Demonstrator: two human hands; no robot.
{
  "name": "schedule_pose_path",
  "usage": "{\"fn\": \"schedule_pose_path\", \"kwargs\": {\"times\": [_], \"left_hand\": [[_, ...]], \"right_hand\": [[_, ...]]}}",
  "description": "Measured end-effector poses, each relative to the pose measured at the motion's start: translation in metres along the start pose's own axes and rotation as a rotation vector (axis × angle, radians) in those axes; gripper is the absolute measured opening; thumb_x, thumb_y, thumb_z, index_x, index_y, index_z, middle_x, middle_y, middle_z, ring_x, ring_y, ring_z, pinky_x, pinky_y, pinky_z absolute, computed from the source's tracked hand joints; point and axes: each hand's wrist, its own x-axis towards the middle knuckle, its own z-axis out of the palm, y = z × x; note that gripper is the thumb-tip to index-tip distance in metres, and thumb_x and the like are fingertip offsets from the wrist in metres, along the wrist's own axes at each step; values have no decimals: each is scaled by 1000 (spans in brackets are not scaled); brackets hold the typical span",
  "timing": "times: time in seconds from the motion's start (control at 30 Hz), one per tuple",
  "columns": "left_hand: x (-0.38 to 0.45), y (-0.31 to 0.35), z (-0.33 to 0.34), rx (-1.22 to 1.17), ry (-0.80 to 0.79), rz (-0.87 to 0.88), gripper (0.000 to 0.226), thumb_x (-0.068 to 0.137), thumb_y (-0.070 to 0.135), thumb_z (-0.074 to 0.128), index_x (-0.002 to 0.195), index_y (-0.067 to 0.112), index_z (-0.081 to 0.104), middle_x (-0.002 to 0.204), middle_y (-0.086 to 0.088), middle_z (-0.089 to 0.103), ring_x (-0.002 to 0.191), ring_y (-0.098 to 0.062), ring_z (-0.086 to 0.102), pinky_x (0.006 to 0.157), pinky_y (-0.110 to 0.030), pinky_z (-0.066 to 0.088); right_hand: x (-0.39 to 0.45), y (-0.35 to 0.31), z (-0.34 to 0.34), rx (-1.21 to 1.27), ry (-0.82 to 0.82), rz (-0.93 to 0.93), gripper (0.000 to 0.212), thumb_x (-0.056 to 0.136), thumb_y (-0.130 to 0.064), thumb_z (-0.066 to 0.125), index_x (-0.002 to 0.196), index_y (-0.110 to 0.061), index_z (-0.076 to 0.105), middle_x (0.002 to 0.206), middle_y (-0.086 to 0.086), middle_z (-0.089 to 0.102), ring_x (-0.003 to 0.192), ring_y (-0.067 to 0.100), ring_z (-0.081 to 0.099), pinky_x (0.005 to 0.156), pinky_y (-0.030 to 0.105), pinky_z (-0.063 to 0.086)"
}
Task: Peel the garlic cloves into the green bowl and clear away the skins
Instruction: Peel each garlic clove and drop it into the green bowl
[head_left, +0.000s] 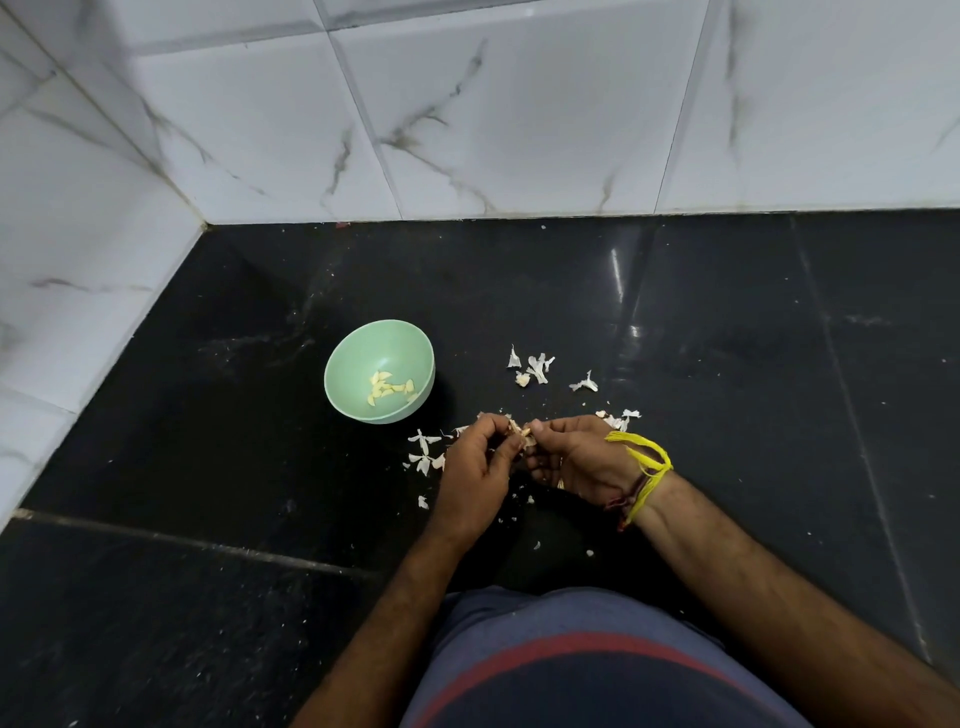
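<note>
Shirt (571, 670): dark blue with a red stripe, closest to the viewer, filling the bottom edge; the person is bent over the work.

Forearms: both reach forward over the counter (156, 623), a dark polished slab flecked with pale crumbs. A yellow thread (644, 462) and a darker band are tied at the right wrist.

Left hand (475, 467): fingers curled, thumb and fingertips pinching the clove (522, 435) from the left. Likely the steadying side.

Right hand (576, 457): fingers curled, thumb and forefinger pinching the same clove from the right, probably picking at the husk. Whether it also cups more unpeeled garlic in the palm I cannot tell; something pale shows beneath the fingers.

Clove: held between the two hands, above the counter, just right of the bowl and nearer the person. Held low and close to the bowl, presumably so the drop across is short and the peel falls in one patch.

Skins (423, 452): loose white flakes, one cluster just left of the left hand, a few small bits under and behind the hands, another cluster (532, 369) beyond the hands to the right. None cleared yet.

Bowl (379, 371): green, upright on the counter, left of and beyond the hands, holding several peeled cloves (387, 389). Nothing lies between hands and bowl but a few flakes; path open.

Wall (519, 130): white marbled tiles, meeting in a corner at the far left.
</note>
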Motion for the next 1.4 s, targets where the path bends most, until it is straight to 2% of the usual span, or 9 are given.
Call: {"fn": "schedule_pose_path", "kwargs": {"times": [0.17, 0.27, 0.47, 0.57, 0.73, 0.9, 1.1, 1.23, 1.4], "left_hand": [[0, -6, 0, 249, -11, 171, 11, 98, 19, 54, 96, 10, 60, 90, 3, 60, 84, -14, 56, 76, -33, 48], [0, -3, -3, 145, 47, 110, 5, 98, 17, 59, 94, 14, 60, 87, 6, 63, 80, -10, 59, 73, -25, 48], [-1, 6, 1, -183, 38, -139, 10, 98, 18, 63, 101, 11, 69, 91, -5, 74, 87, -24, 72, 77, -36, 59], [-2, 5, 2, -176, 49, -149, 10, 94, 13, 68, 99, 5, 71, 90, -8, 75, 86, -26, 73, 79, -36, 60], [-3, 4, 1, -152, 40, -104, 5, 93, 7, 69, 93, 2, 69, 84, -11, 73, 76, -12, 68, 71, -26, 56], [-4, -3, 2, -110, 21, -78, 3, 93, 9, 69, 93, 6, 70, 84, -7, 73, 81, -25, 71, 75, -36, 60], [-3, -29, -7, 138, 309, -80, 11, 97, 21, 65, 90, 16, 73, 82, 9, 73, 79, -7, 68, 76, -30, 55], [-1, -50, -15, 296, 374, 40, 20, 97, 20, 62, 82, 10, 68, 77, 2, 65, 72, -14, 58, 71, -39, 50], [-5, -72, -14, 378, 406, 93, 14, 90, 19, 72, 79, 12, 67, 79, 3, 62, 75, -14, 57, 73, -33, 50]], "right_hand": [[4, 0, 1, -184, 116, -46, 27, 98, -16, 54, 77, -1, 61, 63, 12, 61, 49, 14, 59, 47, 23, 50], [3, -3, 0, -225, 143, -110, 26, 97, -16, 56, 77, 0, 60, 63, 12, 61, 48, 14, 61, 48, 24, 51], [2, 0, 1, -353, 227, -252, 20, 90, -18, 67, 76, -4, 66, 69, 11, 67, 58, 16, 61, 55, 29, 52], [2, 1, -2, -492, 252, -324, 19, 88, -21, 69, 77, -6, 67, 66, 5, 68, 57, 13, 62, 54, 25, 51], [5, -1, -7, -763, 220, -378, 19, 92, -22, 65, 75, -13, 64, 63, 1, 65, 57, 10, 59, 56, 26, 50], [6, 3, -5, -560, 198, -303, 20, 94, -19, 61, 80, -5, 66, 65, 6, 65, 57, 13, 62, 51, 22, 49], [5, 1, -7, -348, 244, -286, 18, 91, -13, 66, 85, 4, 65, 71, 12, 68, 61, 20, 64, 56, 28, 54], [8, -2, -4, -316, 242, -295, 16, 89, -12, 68, 83, 3, 68, 71, 11, 69, 62, 21, 64, 63, 36, 56], [14, -16, 13, -364, 209, -335, 14, 87, -12, 70, 82, 1, 70, 70, 11, 70, 59, 19, 64, 53, 27, 52]]}}
